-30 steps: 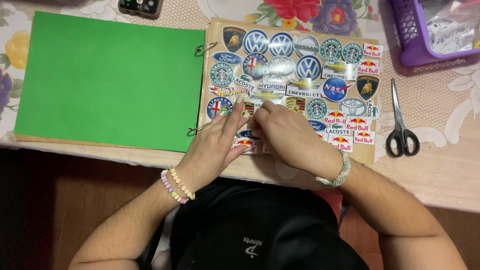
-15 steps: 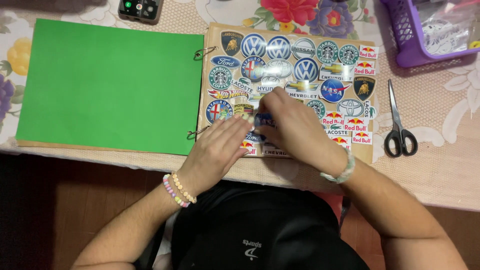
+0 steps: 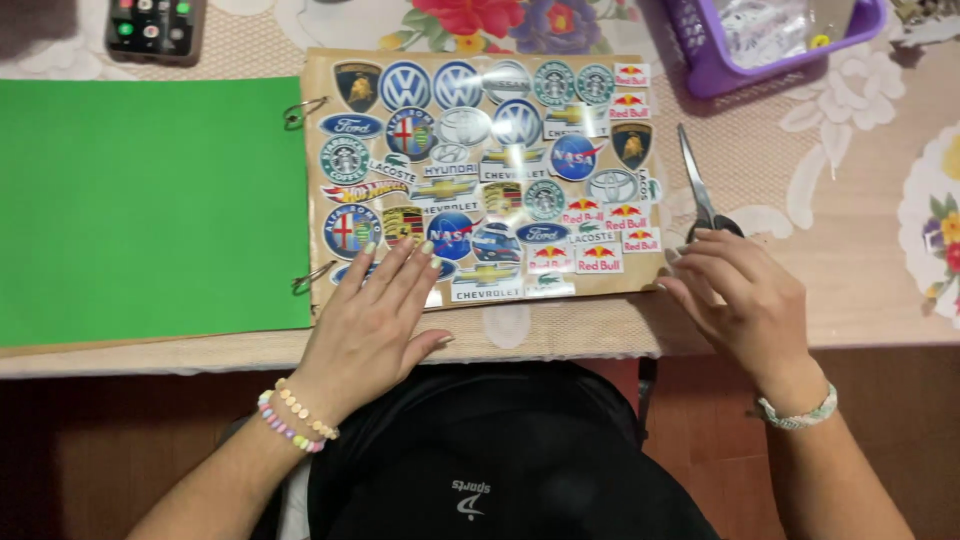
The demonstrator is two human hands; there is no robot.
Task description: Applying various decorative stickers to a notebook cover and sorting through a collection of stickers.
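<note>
Scissors (image 3: 702, 193) under right hand (image 3: 745, 300) fingertips — left hand (image 3: 375, 315) flat on sticker page (image 3: 480, 160)

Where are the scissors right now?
In the head view, the scissors lie on the table just right of the sticker-covered page, below the purple basket, with the right hand covering their handles.

Home craft table: floral lace tablecloth (image 3: 860, 130) beyond the fingertips, purple basket (image 3: 720, 70), remote control (image 3: 155, 28).
</note>
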